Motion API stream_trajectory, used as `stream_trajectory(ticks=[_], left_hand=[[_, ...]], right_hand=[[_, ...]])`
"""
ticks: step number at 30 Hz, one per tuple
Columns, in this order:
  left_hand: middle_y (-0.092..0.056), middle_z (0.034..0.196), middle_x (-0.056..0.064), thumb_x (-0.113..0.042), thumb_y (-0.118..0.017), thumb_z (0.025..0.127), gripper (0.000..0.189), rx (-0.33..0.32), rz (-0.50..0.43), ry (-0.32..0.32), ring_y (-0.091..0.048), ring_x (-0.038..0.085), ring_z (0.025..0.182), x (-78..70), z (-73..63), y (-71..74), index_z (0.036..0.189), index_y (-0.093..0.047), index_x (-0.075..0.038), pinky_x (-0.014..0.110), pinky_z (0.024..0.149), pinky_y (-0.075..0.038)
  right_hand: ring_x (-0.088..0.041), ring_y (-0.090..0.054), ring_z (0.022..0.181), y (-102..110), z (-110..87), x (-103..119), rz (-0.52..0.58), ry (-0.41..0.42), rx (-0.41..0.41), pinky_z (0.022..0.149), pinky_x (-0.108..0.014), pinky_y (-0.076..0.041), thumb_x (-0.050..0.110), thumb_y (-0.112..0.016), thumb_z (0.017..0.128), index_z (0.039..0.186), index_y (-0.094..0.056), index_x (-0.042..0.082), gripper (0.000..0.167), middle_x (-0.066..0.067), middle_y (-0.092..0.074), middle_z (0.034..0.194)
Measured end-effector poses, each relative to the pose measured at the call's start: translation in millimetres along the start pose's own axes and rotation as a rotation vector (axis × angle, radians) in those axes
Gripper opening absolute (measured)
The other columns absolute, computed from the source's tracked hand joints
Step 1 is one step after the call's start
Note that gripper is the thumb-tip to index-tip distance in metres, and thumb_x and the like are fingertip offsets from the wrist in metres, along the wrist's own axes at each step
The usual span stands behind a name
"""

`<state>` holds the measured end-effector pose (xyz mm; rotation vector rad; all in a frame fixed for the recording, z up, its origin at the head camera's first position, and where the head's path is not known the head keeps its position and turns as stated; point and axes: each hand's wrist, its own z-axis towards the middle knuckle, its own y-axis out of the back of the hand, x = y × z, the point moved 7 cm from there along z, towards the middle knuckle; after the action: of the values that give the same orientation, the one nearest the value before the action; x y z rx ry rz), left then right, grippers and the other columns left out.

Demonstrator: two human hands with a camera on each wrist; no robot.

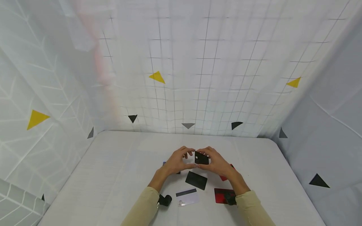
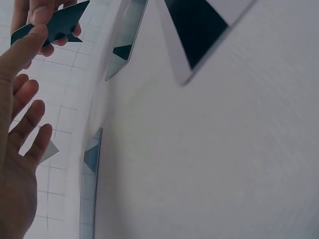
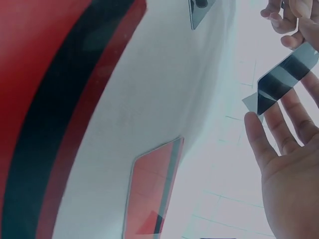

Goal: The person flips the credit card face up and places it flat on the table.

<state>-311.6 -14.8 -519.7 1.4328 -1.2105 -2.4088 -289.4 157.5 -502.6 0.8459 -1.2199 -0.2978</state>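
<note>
Head view: both hands are raised just above the white table (image 1: 113, 175), meeting at its centre. A black card (image 1: 201, 158) is being held between them, its face turned toward the camera and its long axis running from 9 o'clock to 3 o'clock, tilted slightly down at the 3 o'clock end. The right hand (image 1: 216, 163) is grasping the card by its top and bottom edges, fingers curled over the top. The left hand (image 1: 176, 161) is sitting at 9 o'clock of the card, fingers curved, with a fingertip and the thumb meeting the card's left end. Below the hands, a second black card (image 1: 196, 180) is lying flat at 6 o'clock. A white card with a dark stripe (image 1: 187, 197) is lying further toward 6 o'clock, and a red card (image 1: 224, 196) is lying at 5 o'clock. Another red card (image 1: 226, 177) is showing partly under the right wrist.

Left wrist view: the left hand (image 2: 17, 149) is filling the 9 o'clock edge, its thumb touching the black card (image 2: 55, 24) at 11 o'clock. The other fingers are loosely extended and free of the card.

Right wrist view: the right hand (image 3: 289, 164) is occupying the 4 o'clock corner, its fingers (image 3: 286, 127) extended behind the black card (image 3: 284, 79), whose long axis is running from 7 o'clock to 1 o'clock. How tight the grasp is cannot be told here. A red card (image 3: 45, 89) is filling the 9 o'clock side.
</note>
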Motion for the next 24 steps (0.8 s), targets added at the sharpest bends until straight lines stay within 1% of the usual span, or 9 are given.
stream_trajectory(ticks=[5, 10, 13, 17, 21, 24], left_hand=[[-0.062, 0.12, 0.004, -0.048, -0.08, 0.083, 0.069, 0.002, 0.004, 0.002, -0.058, 0.015, 0.098, -1.0, -1.5, -0.1, 0.142, -0.056, -0.02, 0.03, 0.081, -0.05], [-0.062, 0.12, 0.003, -0.046, -0.081, 0.083, 0.069, 0.003, 0.001, -0.002, -0.058, 0.018, 0.099, -4.2, -2.6, 0.7, 0.142, -0.056, -0.019, 0.028, 0.079, -0.048], [-0.062, 0.12, 0.001, -0.045, -0.081, 0.083, 0.067, 0.0, 0.002, -0.001, -0.058, 0.016, 0.098, -5.5, -3.0, 1.0, 0.141, -0.057, -0.022, 0.028, 0.079, -0.048], [-0.062, 0.119, -0.001, -0.046, -0.081, 0.083, 0.064, -0.003, 0.009, 0.001, -0.058, 0.017, 0.098, -5.8, -3.1, 0.3, 0.139, -0.057, -0.027, 0.027, 0.078, -0.048], [-0.061, 0.119, -0.005, -0.048, -0.08, 0.083, 0.063, -0.001, 0.017, 0.009, -0.059, 0.018, 0.099, -5.3, -3.3, -1.1, 0.139, -0.057, -0.03, 0.027, 0.079, -0.048], [-0.059, 0.118, -0.009, -0.047, -0.081, 0.083, 0.062, -0.002, 0.019, 0.014, -0.058, 0.014, 0.098, -5.5, -3.4, -1.7, 0.138, -0.057, -0.031, 0.026, 0.079, -0.048]], right_hand=[[-0.02, -0.052, 0.113, -2.3, -0.3, 1.0, -0.119, -0.011, 0.018, 0.092, -0.042, -0.052, 0.042, -0.084, 0.082, 0.137, -0.057, 0.028, 0.063, 0.003, -0.053, 0.124], [-0.02, -0.05, 0.113, -2.5, -0.9, 4.2, -0.23, -0.003, 0.002, 0.091, -0.044, -0.053, 0.043, -0.083, 0.082, 0.138, -0.058, 0.026, 0.064, 0.003, -0.054, 0.124], [-0.02, -0.05, 0.113, -1.4, -1.5, 6.5, -0.29, 0.001, -0.012, 0.091, -0.044, -0.054, 0.044, -0.083, 0.081, 0.138, -0.058, 0.026, 0.065, 0.002, -0.055, 0.124], [-0.02, -0.049, 0.113, -0.1, -2.1, 9.1, -0.332, 0.007, -0.025, 0.09, -0.043, -0.054, 0.044, -0.084, 0.081, 0.138, -0.059, 0.024, 0.065, 0.001, -0.055, 0.123], [-0.02, -0.049, 0.113, 0.2, -2.7, 10.7, -0.354, 0.009, -0.025, 0.09, -0.042, -0.054, 0.043, -0.084, 0.08, 0.137, -0.059, 0.023, 0.065, 0.001, -0.055, 0.123], [-0.02, -0.05, 0.114, 0.6, -3.2, 12.1, -0.354, 0.009, -0.021, 0.091, -0.043, -0.054, 0.042, -0.085, 0.08, 0.137, -0.06, 0.022, 0.065, 0.001, -0.056, 0.122]])
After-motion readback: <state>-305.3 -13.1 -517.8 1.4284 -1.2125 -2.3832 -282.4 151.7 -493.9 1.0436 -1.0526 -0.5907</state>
